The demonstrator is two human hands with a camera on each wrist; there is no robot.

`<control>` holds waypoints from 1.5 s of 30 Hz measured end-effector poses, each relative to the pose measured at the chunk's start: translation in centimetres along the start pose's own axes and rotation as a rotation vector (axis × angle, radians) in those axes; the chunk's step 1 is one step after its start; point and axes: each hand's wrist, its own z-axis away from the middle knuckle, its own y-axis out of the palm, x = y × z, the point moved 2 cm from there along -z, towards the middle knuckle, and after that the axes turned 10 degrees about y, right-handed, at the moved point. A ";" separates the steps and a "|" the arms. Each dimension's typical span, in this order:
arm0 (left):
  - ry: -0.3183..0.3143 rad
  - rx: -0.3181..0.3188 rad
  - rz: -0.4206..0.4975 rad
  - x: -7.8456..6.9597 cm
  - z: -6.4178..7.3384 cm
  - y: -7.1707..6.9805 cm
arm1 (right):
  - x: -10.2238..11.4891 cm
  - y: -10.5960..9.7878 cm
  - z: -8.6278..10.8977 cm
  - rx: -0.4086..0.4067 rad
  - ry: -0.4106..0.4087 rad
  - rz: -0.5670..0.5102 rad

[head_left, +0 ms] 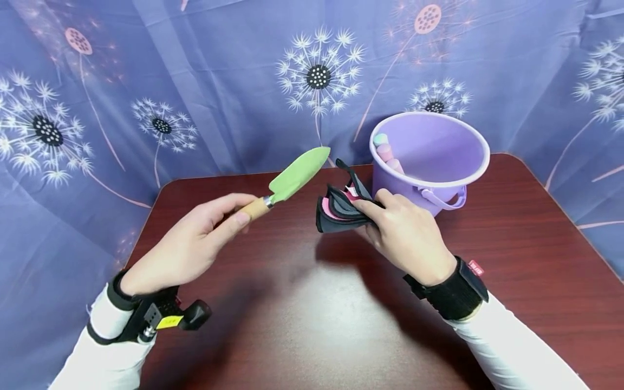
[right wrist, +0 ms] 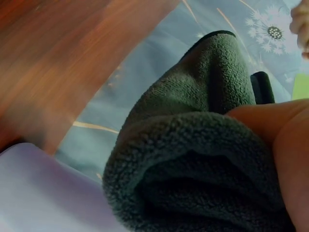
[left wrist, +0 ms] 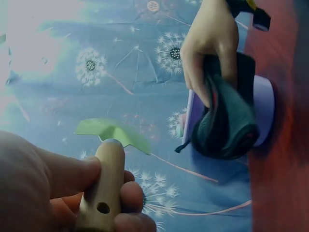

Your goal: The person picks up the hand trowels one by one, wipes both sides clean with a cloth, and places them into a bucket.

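In the head view my left hand (head_left: 205, 233) grips the wooden handle (head_left: 257, 208) of a small trowel. The trowel's green blade (head_left: 299, 174) points up and to the right, above the table. My right hand (head_left: 404, 230) pinches a folded bundle of dark grey, fleecy cloth (head_left: 336, 225) with black edging, pink layers and a loop. This cloth hangs just left of a purple bucket (head_left: 429, 143). Seen from the right wrist, the thick grey cloth (right wrist: 193, 121) is rolled over on itself. The left wrist view shows the thumb and fingers around the trowel handle (left wrist: 104, 183).
Inside the bucket, several pastel round-ended sticks (head_left: 385, 151) lean at the left wall. Its handle (head_left: 443, 200) hangs at the front. A dark red-brown wooden table (head_left: 526, 254) lies below, and a blue dandelion-print curtain (head_left: 234, 81) closes off the back and sides.
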 end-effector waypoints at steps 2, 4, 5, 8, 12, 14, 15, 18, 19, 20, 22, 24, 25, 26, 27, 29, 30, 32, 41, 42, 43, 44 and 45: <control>0.000 -0.005 -0.053 -0.4 -1.0 -0.5 | 0.1 0.0 0.0 0.019 -0.003 0.002; 0.000 -0.006 -0.101 -0.9 -2.1 -0.9 | 0.3 -0.1 0.0 0.035 -0.007 0.004; 0.004 -0.005 -0.115 -1.0 -2.7 -1.1 | 0.3 -0.1 0.1 0.043 -0.011 0.005; 0.030 0.000 -0.138 -1.6 -4.7 -1.6 | 0.6 -0.2 0.2 0.058 -0.022 0.009; 0.054 0.026 -0.162 -2.4 -7.7 -1.8 | 0.9 -0.3 0.3 0.087 -0.030 0.022; 0.046 0.052 -0.197 -2.9 -9.2 -1.7 | 1.0 -0.4 0.4 0.106 -0.031 0.033; 0.041 0.066 -0.215 -3.1 -9.9 -1.7 | 1.1 -0.4 0.4 0.115 -0.032 0.037; 0.037 0.122 -0.273 -3.7 -12.4 -1.2 | 1.3 -0.6 0.6 0.147 -0.036 0.037; 0.038 0.140 -0.287 -3.9 -13.2 -1.0 | 1.4 -0.7 0.6 0.158 -0.039 0.038; 0.036 0.156 -0.301 -4.1 -13.9 -0.8 | 1.5 -0.7 0.6 0.169 -0.042 0.038; 0.051 0.187 -0.327 -4.6 -15.4 -0.3 | 1.7 -0.8 0.7 0.194 -0.047 0.037; 0.068 0.210 -0.356 -5.0 -16.8 0.3 | 1.8 -0.8 0.8 0.215 -0.051 0.043; 0.080 0.219 -0.373 -5.3 -17.5 0.7 | 1.9 -0.8 0.8 0.224 -0.054 0.047; 0.087 0.233 -0.396 -5.6 -18.2 1.1 | 1.9 -0.8 0.9 0.231 -0.057 0.048; 0.105 0.246 -0.420 -5.9 -18.9 1.6 | 1.9 -0.8 0.9 0.237 -0.063 0.050; 0.105 0.273 -0.463 -6.4 -20.2 2.5 | 2.0 -0.9 1.0 0.241 -0.075 0.053; 0.118 0.297 -0.497 -6.7 -20.8 3.0 | 2.0 -0.9 1.0 0.241 -0.082 0.053; 0.133 0.341 -0.561 -7.3 -21.9 4.0 | 2.0 -0.9 1.1 0.235 -0.095 0.050; 0.161 0.326 -0.744 -8.2 -25.4 8.9 | 2.4 -0.6 1.4 0.231 -0.123 0.057; 0.160 0.306 -0.759 -8.1 -25.6 9.5 | 2.4 -0.5 1.4 0.232 -0.126 0.058; 0.169 0.290 -0.783 -8.1 -25.8 10.0 | 2.5 -0.4 1.5 0.232 -0.131 0.058; 0.177 0.273 -0.812 -8.0 -25.9 10.6 | 2.5 -0.4 1.5 0.231 -0.137 0.058; 0.181 0.247 -0.830 -8.0 -26.0 11.0 | 2.6 -0.3 1.5 0.230 -0.143 0.058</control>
